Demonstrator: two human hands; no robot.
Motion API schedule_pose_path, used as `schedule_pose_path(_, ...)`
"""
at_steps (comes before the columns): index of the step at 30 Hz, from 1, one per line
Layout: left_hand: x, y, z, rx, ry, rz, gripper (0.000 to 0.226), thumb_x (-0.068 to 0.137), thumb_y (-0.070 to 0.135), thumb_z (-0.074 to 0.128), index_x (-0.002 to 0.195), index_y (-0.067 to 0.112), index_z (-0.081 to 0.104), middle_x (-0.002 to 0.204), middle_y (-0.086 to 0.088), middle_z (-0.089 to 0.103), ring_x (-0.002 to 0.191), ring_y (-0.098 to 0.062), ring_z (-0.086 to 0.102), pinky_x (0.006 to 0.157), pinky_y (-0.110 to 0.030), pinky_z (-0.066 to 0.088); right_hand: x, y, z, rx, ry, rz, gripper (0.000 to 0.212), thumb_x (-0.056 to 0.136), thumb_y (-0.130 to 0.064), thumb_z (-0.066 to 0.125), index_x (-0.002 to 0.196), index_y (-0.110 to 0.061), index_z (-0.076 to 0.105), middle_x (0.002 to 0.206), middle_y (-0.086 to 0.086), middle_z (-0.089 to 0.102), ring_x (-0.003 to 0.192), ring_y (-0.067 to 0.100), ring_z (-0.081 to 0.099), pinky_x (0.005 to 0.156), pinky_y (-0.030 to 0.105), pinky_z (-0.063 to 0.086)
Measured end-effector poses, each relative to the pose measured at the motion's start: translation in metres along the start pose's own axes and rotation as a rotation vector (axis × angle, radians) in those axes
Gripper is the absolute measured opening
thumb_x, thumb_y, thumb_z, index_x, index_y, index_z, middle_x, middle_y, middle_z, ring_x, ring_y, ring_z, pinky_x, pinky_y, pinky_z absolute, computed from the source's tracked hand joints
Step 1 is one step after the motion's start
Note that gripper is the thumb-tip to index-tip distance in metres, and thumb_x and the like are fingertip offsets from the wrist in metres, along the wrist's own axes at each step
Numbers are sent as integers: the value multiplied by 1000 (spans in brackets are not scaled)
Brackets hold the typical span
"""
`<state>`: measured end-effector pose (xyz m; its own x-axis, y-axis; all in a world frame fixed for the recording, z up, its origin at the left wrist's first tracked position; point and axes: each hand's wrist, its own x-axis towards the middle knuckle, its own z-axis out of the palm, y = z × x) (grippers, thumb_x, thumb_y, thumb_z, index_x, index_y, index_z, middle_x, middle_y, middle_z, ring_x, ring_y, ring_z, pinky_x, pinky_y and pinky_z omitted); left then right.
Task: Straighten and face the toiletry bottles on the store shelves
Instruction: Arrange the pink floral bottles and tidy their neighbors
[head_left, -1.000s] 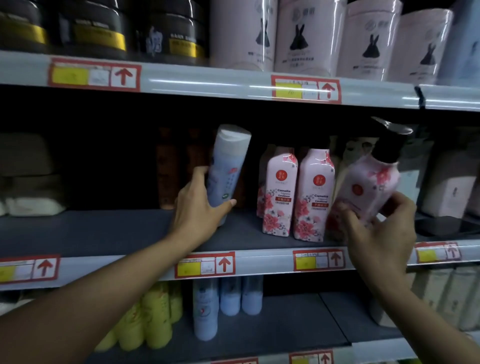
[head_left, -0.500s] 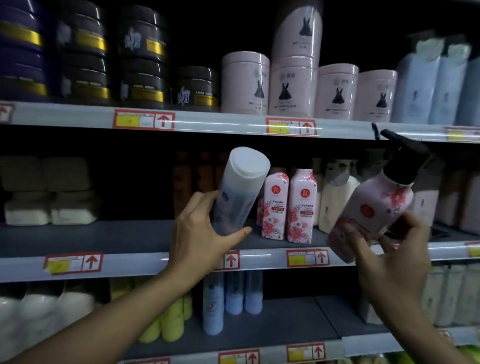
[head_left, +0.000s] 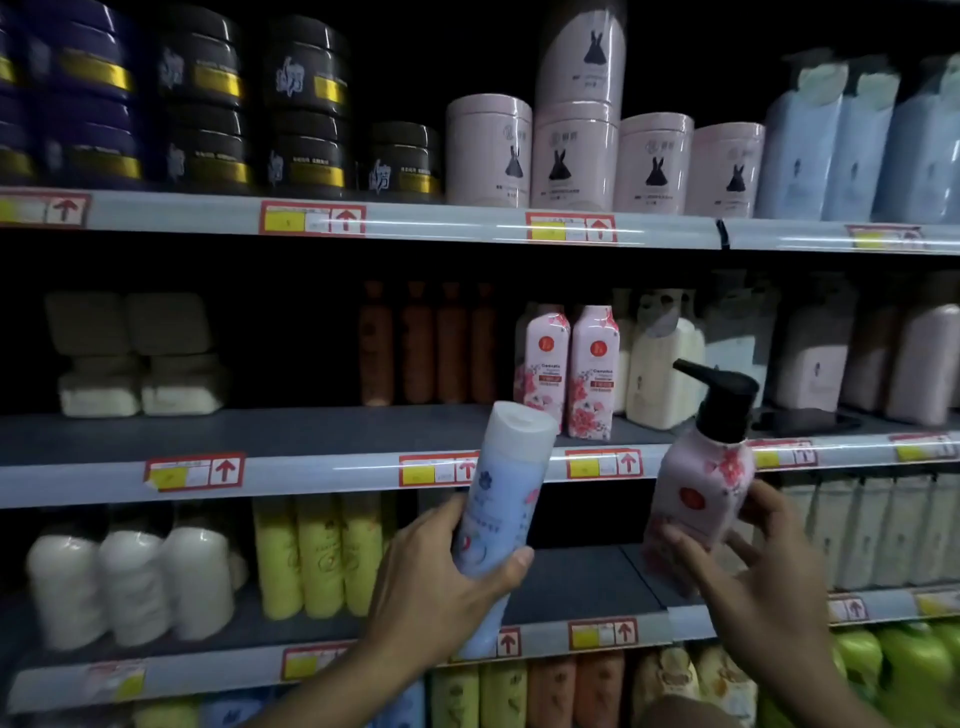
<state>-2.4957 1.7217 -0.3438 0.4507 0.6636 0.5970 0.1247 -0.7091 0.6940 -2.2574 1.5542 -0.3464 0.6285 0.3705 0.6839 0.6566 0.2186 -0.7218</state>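
Head view: left hand (head_left: 441, 587) is curled round the lower part of a blue bottle (head_left: 501, 512), thumb across its front, holding it in the air in front of the middle shelf (head_left: 322, 470) edge. This bottle tilts to the right, white cap up. Right hand (head_left: 748, 566) pinches a pink pump bottle (head_left: 698, 493) by its lower half, fingers spread round both sides; its black pump points up and left, and it too is off the shelf, tilted. The two held bottles are near each other but apart.

On the middle shelf, two pink floral bottles (head_left: 569, 371) stand upright side by side near the front edge, labels facing out, just above the blue bottle's cap. Brown bottles (head_left: 426, 345) stand further back to their left, cream bottles (head_left: 662, 374) to their right. Yellow bottles (head_left: 317, 556) and white bottles (head_left: 130, 587) stand on the shelf below. Dark jars (head_left: 306, 109) and pink canisters (head_left: 574, 150) fill the top shelf.
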Motion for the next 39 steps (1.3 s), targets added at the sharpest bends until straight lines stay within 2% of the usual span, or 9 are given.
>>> schedule_pose_path(2,-13,-6,7,-21,-40,-62,42,71,62,81,105,39,68,96,23,76,84,2,72,72,-34,62,-12,8,-4,-19,-59,28,71,69,-24,90,130,-30,52,116,-26,61,98,-14,65,83,22,58)
schedule_pose_path(5,-29,-17,17,-12,-104,-147,45,67,59,84,104,39,69,96,28,75,84,6,72,73,-28,61,-26,22,-9,-84,-127,43,68,68,-32,91,122,-47,52,115,-33,62,101,0,67,82,35,57)
schedule_pose_path(8,-40,-33,29,41,-172,-229,52,62,64,82,107,44,68,100,31,74,89,8,70,79,-28,61,-37,41,-12,-125,-171,73,73,65,-39,89,127,-38,52,114,-32,64,104,9,68,83,40,59)
schedule_pose_path(15,-47,-71,66,140,-142,-357,54,60,72,79,99,36,69,96,23,75,85,4,70,74,-37,62,-47,76,-13,-132,-270,134,70,69,-44,84,131,-29,55,120,-20,65,108,-14,60,87,21,52)
schedule_pose_path(21,-31,-90,94,299,-63,-419,50,60,69,79,85,29,62,83,14,68,74,-9,65,56,-30,52,-39,94,-5,-174,-273,102,62,74,-39,83,128,-24,56,116,-19,64,105,-16,60,81,2,48)
schedule_pose_path(24,-16,-97,106,301,3,-447,57,64,67,86,98,30,60,86,15,66,76,-15,66,53,-28,47,-36,109,0,-161,-298,118,66,74,-42,82,131,-22,55,117,-21,63,107,-13,61,82,6,51)
schedule_pose_path(31,16,-114,129,232,195,-439,62,59,75,80,85,30,46,81,10,69,73,-17,69,58,-39,57,-34,149,3,-126,-369,196,63,74,-41,81,131,-26,57,117,-21,67,112,0,64,89,31,55)
schedule_pose_path(36,39,-123,145,237,361,-360,61,57,67,86,88,30,47,95,3,61,83,-23,64,63,-44,58,-30,164,13,-149,-410,206,67,73,-46,80,133,-25,57,118,-23,67,113,-4,62,87,24,53)
schedule_pose_path(39,50,-128,155,253,408,-414,63,59,52,96,94,23,52,100,-1,59,91,-27,63,69,-44,58,-28,170,22,-133,-417,223,70,72,-46,79,133,-21,57,120,-21,66,113,-8,61,85,15,51)
